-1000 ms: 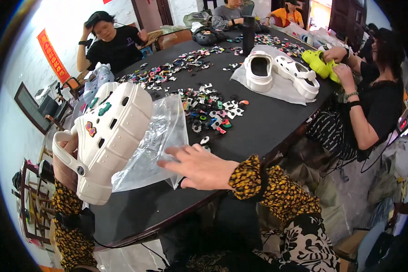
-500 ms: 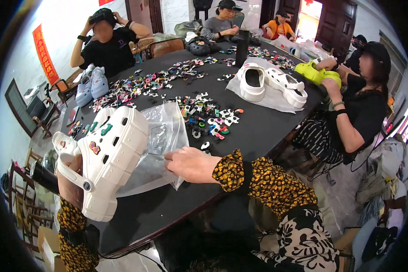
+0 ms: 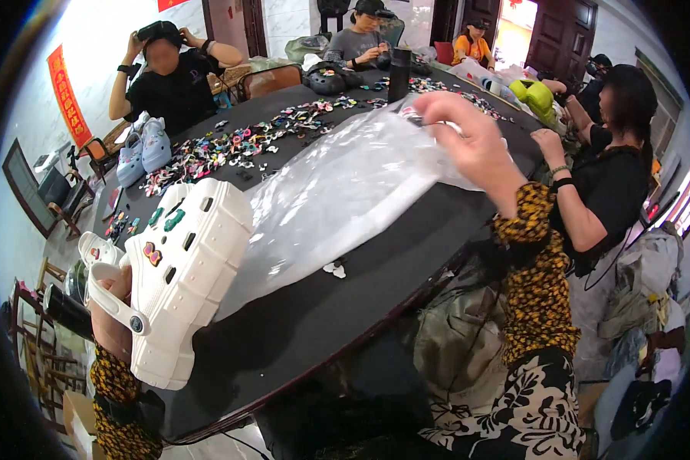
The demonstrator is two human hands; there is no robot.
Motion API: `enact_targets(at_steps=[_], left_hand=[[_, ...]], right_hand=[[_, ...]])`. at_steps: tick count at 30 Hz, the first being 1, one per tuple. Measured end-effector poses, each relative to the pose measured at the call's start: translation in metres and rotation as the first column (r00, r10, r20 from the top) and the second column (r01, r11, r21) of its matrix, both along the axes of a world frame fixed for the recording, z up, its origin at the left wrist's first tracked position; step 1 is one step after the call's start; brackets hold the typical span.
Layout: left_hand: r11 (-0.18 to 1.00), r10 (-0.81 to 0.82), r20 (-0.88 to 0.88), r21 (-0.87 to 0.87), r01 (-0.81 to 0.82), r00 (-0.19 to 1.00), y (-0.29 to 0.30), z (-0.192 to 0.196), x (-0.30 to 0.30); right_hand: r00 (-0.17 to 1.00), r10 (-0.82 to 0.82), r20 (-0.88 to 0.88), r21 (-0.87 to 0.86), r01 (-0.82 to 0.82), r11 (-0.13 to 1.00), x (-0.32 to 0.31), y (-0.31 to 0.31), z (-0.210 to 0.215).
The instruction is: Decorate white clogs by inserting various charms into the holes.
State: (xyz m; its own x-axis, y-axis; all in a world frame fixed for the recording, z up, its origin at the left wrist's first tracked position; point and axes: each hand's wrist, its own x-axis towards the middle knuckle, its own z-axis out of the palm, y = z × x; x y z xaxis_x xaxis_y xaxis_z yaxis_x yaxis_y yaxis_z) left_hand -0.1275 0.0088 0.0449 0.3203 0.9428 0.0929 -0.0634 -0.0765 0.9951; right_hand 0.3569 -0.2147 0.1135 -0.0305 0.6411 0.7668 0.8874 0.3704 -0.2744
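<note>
My left hand is closed around a pair of white clogs. The nearer clog, tilted with its sole edge to the right, carries green and pink charms on top. Only part of the second clog shows behind it. My right hand, raised over the table, has its fingers closed on the edge of a clear plastic bag. The bag stretches across from beside the clogs to that hand and hides part of the table.
Many colourful shoe charms lie on the black table. Light-blue clogs stand at the far left, a black cylinder at the back. Several people sit around; lime-green clogs are by the person at right.
My right hand has moved up and to the right, drawing the plastic bag out across the table. The clogs stay in my left hand. The person at right has let go of the lime-green clogs.
</note>
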Motion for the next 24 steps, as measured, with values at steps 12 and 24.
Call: enact_targets(at_steps=[12, 24], left_hand=[[0.984, -0.146, 0.083, -0.091, 0.153, 0.986, -0.027, 0.012, 0.113], [0.985, -0.136, 0.201, -0.077, 0.154, 0.970, -0.042, 0.010, 0.212]], right_hand=[[0.804, -0.593, 0.032, -0.167, 0.590, 0.790, 0.175, -0.101, -0.112], [0.546, -0.742, -0.390, -0.489, 0.560, 0.669, 0.151, -0.115, -0.174]])
